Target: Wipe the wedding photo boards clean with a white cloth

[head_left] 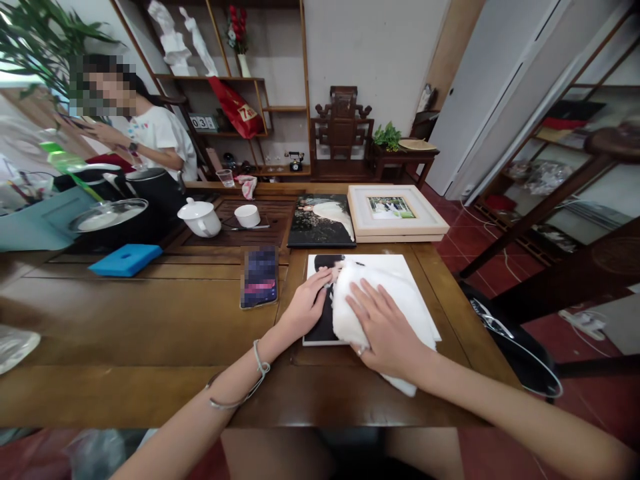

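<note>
Head view, white cloth (345, 313), red fabric (231, 107) "7"

The cloth (344, 317) under my right hand (386, 328) is plain white. The panel (319, 328) below it, near the right edge of the table (200, 333), is black and white. Far edge: pale wood-toned frame (407, 235), white mount (359, 203). Table: brown. Block (126, 261) toward left edge: solid blue.

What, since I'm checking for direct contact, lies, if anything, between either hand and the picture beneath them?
A white cloth lies between the right hand and the picture. Nothing visible stands between the left hand and the picture; it rests on the left side, beside the cloth.
</note>
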`<state>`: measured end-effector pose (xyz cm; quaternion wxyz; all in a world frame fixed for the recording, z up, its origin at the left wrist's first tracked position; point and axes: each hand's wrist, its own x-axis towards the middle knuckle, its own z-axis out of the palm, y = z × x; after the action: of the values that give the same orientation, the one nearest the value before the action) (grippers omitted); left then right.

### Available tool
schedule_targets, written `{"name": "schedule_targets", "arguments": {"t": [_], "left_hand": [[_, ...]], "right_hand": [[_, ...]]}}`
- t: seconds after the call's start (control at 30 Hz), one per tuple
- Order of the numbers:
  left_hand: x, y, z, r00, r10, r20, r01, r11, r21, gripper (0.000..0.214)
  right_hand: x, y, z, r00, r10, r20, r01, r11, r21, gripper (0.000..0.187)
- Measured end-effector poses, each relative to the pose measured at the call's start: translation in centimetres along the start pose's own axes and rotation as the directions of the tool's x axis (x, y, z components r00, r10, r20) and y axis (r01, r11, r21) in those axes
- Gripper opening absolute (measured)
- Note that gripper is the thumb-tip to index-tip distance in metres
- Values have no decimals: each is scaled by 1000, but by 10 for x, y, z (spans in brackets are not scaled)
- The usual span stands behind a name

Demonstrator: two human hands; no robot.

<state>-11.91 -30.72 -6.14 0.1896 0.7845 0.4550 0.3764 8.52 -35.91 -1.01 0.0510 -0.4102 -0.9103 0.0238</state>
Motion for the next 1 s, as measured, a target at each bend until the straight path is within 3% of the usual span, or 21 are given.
{"name": "schedule_targets", "arguments": {"t": [0.07, 0.17, 0.27, 0.37, 0.5, 0.67, 0.83, 0.93, 1.0], "left_hand": [[1, -1, -1, 1000, -10, -2, 10, 1000, -22, 39], [2, 0, -4, 999, -41, -13, 41, 997, -60, 39], [3, 1, -6, 997, -70, -18, 68, 994, -88, 38], [3, 2, -7, 998, -65, -6, 64, 994, -88, 37], [2, 0, -4, 999, -25, 38, 26, 999, -43, 40], [1, -3, -4, 997, 37, 67, -37, 999, -8, 48], [1, 6, -5, 1000, 18, 17, -18, 1000, 9, 38], [2, 10, -6, 1000, 4, 16, -4, 1000, -20, 34], [2, 10, -6, 1000, 6, 15, -6, 999, -35, 32]], "right_hand": [[14, -7, 1, 999, 40, -6, -40, 998, -54, 72], [19, -33, 3, 1000, -15, 18, 17, 994, -104, 75], [5, -57, 2, 988, -154, 34, 156, 985, -78, 77], [-20, -63, -3, 960, -275, 46, 273, 961, 47, 78], [-45, -35, -14, 950, -299, 85, 265, 922, 282, 72], [-45, 19, -23, 989, -115, 94, 65, 905, 420, 59], [-21, 58, -18, 995, 95, -20, -80, 923, 376, 48], [4, 68, -17, 979, 170, -113, -116, 918, 379, 46], [24, 69, -21, 978, 175, -112, -107, 886, 451, 42]]}}
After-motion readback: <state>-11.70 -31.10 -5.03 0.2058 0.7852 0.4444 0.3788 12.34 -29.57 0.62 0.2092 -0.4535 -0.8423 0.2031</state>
